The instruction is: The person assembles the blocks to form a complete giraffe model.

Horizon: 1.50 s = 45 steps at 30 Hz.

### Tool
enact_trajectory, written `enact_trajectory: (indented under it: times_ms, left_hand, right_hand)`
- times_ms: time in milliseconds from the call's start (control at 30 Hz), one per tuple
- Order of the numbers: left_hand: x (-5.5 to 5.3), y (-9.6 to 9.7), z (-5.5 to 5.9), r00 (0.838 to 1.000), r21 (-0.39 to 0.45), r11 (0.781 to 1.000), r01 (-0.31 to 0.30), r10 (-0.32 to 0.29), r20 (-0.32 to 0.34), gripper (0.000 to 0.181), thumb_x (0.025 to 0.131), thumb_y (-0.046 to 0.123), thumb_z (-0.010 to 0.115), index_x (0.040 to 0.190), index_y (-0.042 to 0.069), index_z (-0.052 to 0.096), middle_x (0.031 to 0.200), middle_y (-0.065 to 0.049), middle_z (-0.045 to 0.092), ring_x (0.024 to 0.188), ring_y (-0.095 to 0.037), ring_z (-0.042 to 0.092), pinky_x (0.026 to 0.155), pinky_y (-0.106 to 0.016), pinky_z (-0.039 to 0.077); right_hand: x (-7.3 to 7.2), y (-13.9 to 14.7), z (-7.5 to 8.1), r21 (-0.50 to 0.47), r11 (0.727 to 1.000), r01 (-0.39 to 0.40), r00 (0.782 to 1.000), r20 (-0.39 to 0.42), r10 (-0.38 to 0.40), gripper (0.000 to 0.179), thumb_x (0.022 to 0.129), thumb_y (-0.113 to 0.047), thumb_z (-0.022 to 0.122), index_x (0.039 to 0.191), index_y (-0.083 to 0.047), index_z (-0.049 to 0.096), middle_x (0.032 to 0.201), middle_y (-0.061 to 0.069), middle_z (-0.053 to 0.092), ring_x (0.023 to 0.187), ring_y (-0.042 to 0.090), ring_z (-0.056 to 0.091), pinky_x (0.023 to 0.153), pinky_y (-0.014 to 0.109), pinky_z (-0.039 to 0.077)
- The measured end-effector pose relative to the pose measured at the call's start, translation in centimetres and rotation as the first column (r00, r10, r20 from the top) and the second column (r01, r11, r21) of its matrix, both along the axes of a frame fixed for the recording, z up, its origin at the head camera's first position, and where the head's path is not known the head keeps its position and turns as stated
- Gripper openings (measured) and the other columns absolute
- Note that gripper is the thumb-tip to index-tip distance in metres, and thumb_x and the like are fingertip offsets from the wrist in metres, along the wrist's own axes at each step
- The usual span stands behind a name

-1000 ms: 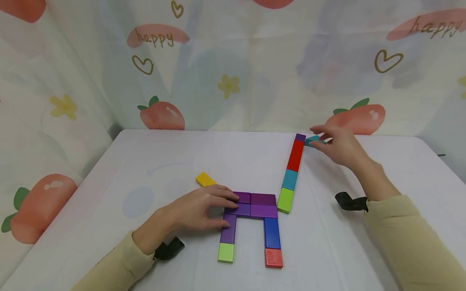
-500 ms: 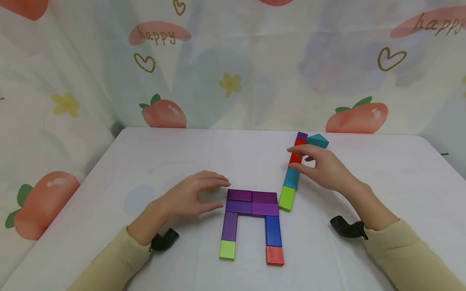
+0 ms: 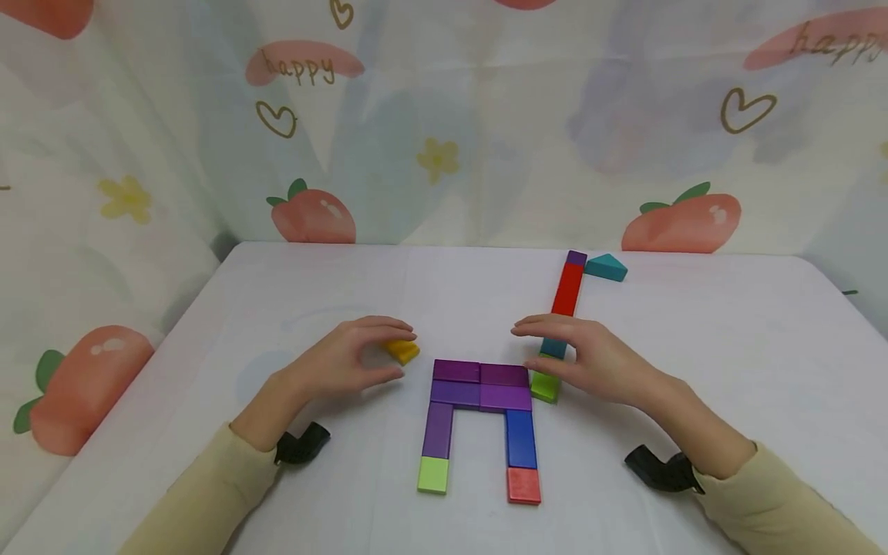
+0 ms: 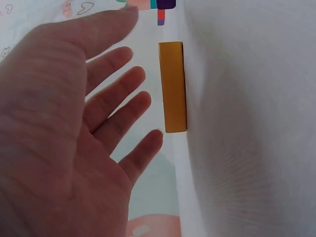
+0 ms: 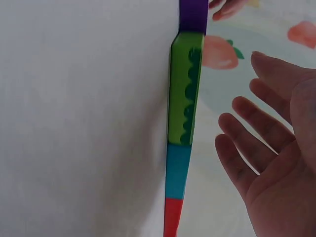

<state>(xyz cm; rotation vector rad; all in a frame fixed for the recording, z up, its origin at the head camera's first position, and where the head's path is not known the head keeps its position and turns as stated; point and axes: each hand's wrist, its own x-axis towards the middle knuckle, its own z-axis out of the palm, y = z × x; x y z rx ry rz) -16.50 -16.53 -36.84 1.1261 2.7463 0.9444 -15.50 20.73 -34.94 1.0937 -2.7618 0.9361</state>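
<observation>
Flat blocks lie on the white table. Purple blocks (image 3: 456, 394) form a two-row rectangle, with two legs below: purple over light green (image 3: 433, 475), and blue (image 3: 521, 439) over light red (image 3: 523, 486). A slanted column of lime green (image 3: 545, 388), teal (image 3: 553, 348), red (image 3: 569, 289) and purple rises at right, a teal triangle (image 3: 607, 267) beside its top. My left hand (image 3: 340, 358) hovers by a yellow block (image 4: 173, 89), fingers spread and holding nothing; it partly hides that block in the head view. My right hand (image 3: 597, 354) hovers over the column's lower part, fingers apart, holding nothing.
A patterned cloth (image 3: 479, 139) with peaches and hearts hangs behind the table (image 3: 312, 493) and along its left side. A black device (image 3: 303, 445) is on the left wrist, another (image 3: 659, 470) on the right.
My right hand has come away from the teal triangle, toward me and leftward over the column. My left hand has left the purple blocks and drawn back left.
</observation>
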Motion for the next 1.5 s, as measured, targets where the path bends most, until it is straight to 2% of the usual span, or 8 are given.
enact_trajectory:
  times_ms: [200,467,667,1133,1233,1500]
  left_hand:
    - [-0.6,-0.3,0.0,0.999,-0.026,1.0,-0.011,0.012,0.031,0.043,0.09,0.017,0.078,0.131,0.01,0.068,0.138,-0.002,0.06,0.131,-0.02,0.053,0.108,-0.041,0.044]
    - [-0.9,-0.7,0.1,0.998,-0.059,0.998,-0.013,0.016,0.057,0.037,0.091,0.013,0.076,0.128,0.011,0.07,0.136,-0.003,0.062,0.131,-0.023,0.053,0.109,-0.042,0.043]
    - [-0.7,-0.9,0.4,0.999,-0.092,0.996,-0.013,0.017,0.044,0.032,0.091,0.013,0.076,0.123,0.01,0.074,0.134,-0.003,0.062,0.129,-0.024,0.054,0.108,-0.044,0.043]
    - [0.4,-1.4,0.8,1.0,-0.177,0.984,-0.024,0.026,0.012,0.034,0.09,0.009,0.077,0.124,0.01,0.074,0.132,-0.007,0.061,0.126,-0.028,0.052,0.104,-0.046,0.047]
    - [0.6,-1.4,0.8,0.999,-0.179,0.983,-0.029,0.033,0.023,0.035,0.09,0.008,0.076,0.125,0.011,0.074,0.133,-0.007,0.06,0.126,-0.029,0.052,0.104,-0.046,0.047]
    - [0.8,-1.6,0.8,1.0,-0.166,0.986,0.005,-0.004,0.007,0.033,0.09,0.003,0.075,0.123,0.009,0.074,0.126,-0.008,0.062,0.117,-0.028,0.057,0.098,-0.043,0.052]
  right_hand:
    - [1.0,-0.8,-0.2,0.005,0.997,-0.082,0.996,0.025,0.081,0.042,0.089,-0.015,0.079,0.13,-0.012,0.069,0.134,0.001,0.063,0.126,0.024,0.058,0.095,0.042,0.054]
    - [1.7,-1.1,0.0,0.108,0.978,-0.178,0.981,0.096,0.168,0.043,0.094,-0.025,0.075,0.136,-0.018,0.067,0.142,0.002,0.058,0.129,0.024,0.056,0.099,0.045,0.051]
    - [2.0,-1.3,0.2,0.156,0.959,-0.238,0.965,0.146,0.216,0.041,0.095,-0.028,0.073,0.135,-0.018,0.068,0.144,0.0,0.056,0.131,0.024,0.053,0.102,0.046,0.048]
    - [2.4,-1.4,0.2,0.237,0.944,-0.231,0.972,0.102,0.212,0.037,0.095,-0.027,0.073,0.131,-0.02,0.071,0.141,-0.001,0.059,0.131,0.025,0.054,0.102,0.049,0.049]
    - [2.4,-1.3,0.2,0.237,0.943,-0.235,0.971,0.092,0.22,0.036,0.095,-0.025,0.074,0.13,-0.02,0.071,0.14,-0.001,0.059,0.13,0.024,0.054,0.102,0.048,0.049]
    - [2.3,-1.4,0.0,0.234,0.942,-0.24,0.971,0.073,0.229,0.034,0.095,-0.023,0.074,0.129,-0.02,0.072,0.14,-0.001,0.059,0.131,0.024,0.054,0.102,0.048,0.048]
